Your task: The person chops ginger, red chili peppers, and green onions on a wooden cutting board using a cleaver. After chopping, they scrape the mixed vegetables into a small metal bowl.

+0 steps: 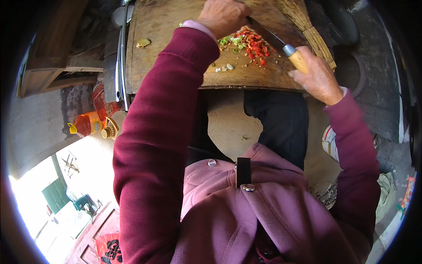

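My right hand is closed round the wooden handle of a kitchen knife, whose blade points up and left over a wooden cutting board. At the top of the view my left hand lies by the blade's far end; its fingertips are hidden, so whether it grips the blade cannot be told. Below the blade is a pile of chopped red chili, with sliced green onion at its left. A few pale pieces, perhaps garlic, lie nearer the board's front edge. A piece of ginger sits at the left.
A straw whisk brush lies along the board's right side. Long metal utensils stand at its left edge. Farther left are a bottle of reddish-orange liquid and a brown-capped container. A dark pan is at the upper right.
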